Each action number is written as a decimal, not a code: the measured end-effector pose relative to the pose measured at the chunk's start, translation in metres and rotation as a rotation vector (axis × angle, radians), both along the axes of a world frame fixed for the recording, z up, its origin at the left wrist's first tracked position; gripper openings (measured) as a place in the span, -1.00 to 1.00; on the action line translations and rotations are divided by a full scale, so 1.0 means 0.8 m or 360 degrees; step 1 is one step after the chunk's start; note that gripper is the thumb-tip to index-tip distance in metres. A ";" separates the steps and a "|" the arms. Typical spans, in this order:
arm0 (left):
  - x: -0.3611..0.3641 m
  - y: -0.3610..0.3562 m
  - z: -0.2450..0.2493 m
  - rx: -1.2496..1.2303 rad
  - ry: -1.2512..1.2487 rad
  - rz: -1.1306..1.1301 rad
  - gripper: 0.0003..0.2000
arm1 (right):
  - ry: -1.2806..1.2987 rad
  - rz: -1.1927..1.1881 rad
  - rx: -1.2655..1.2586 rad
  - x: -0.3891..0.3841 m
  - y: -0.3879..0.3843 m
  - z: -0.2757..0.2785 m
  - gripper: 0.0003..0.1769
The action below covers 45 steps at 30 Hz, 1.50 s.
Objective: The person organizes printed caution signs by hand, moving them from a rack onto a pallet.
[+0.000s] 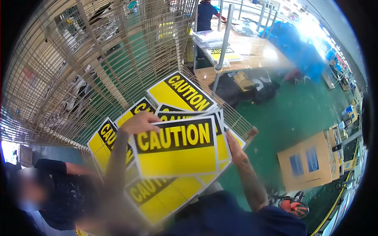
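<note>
A yellow and black caution sign (177,157) lies uppermost in front of me, over several others like it. My left hand (141,122) is closed on its upper left corner, the fingers bent over the edge. At the right side, my right hand (235,146) presses against the edges of the top sign and those just under it; part of its fingers is hidden. More signs are spread beneath, among them a caution sign (183,92) toward the back and another caution sign (104,143) at the left. They rest on a wire rack (236,118).
Tall wire mesh (130,51) rises at the left and back. Beyond stands a wooden table (252,51) with a metal post (225,35). A cardboard box (305,161) and a fan (293,206) are at right. One person (59,192) is close at left, another person (205,17) farther back.
</note>
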<state>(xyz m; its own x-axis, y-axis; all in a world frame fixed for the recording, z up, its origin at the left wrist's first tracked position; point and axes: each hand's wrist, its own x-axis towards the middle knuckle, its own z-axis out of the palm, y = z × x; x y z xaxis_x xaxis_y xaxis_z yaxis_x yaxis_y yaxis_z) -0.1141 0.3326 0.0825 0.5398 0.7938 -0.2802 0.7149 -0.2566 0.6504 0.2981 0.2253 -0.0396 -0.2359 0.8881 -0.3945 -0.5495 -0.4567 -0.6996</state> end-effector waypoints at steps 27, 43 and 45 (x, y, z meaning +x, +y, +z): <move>-0.007 0.150 -0.097 -0.0454 -0.0802 0.1051 -0.35 | 0.0238 0.0096 -0.0113 0.128 0.141 -0.014 -0.51; 0.161 -0.305 -0.068 0.0502 -0.1600 0.2112 -0.21 | -0.0455 0.0224 0.1259 0.063 0.181 0.032 -0.29; 0.185 -0.324 -0.089 0.0752 -0.1223 0.2120 -0.14 | -0.0500 0.0457 0.1410 0.086 0.185 0.022 -0.21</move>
